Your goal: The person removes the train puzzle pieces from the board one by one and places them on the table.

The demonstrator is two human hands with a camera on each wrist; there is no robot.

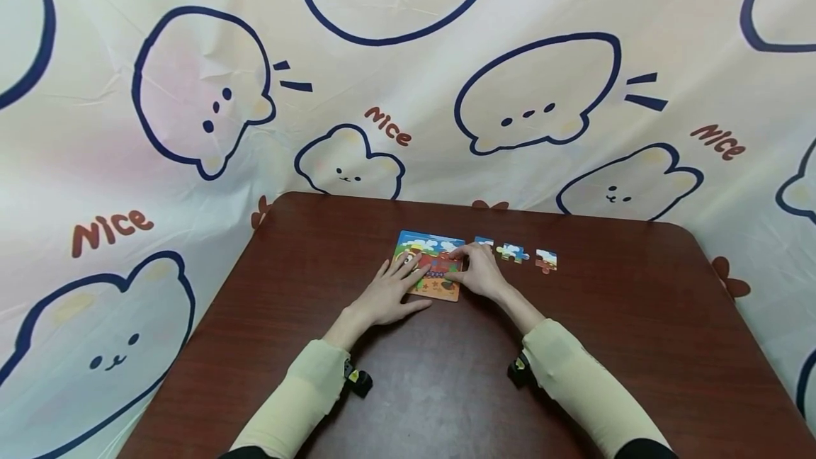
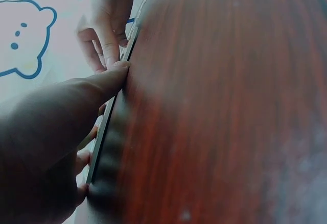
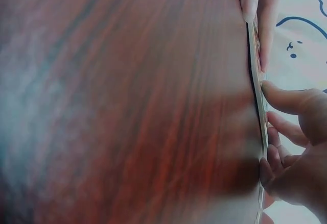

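A colourful jigsaw puzzle [image 1: 438, 292], with blue sky, clouds and a red shape, lies on the table. Across its left side my left hand [image 1: 390, 297] spreads its fingers, and the thumb touches the near edge. My right hand [image 1: 482, 271] grips the right part of the puzzle with bent thumb and fingers; whether a single piece is pinched there is hidden. In the right wrist view, the right thumb [image 3: 286, 97] meets the puzzle's edge [image 3: 257, 89]. The left thumb [image 2: 110, 78] presses along that edge in the left wrist view.
Right of the puzzle lie three loose pieces: a blue one [image 1: 484, 240] partly behind the right hand, a cloud piece [image 1: 512, 253] and a red-and-white piece [image 1: 546, 259]. The brown table [image 1: 408, 388] ends at a patterned cloth wall [image 1: 433, 91].
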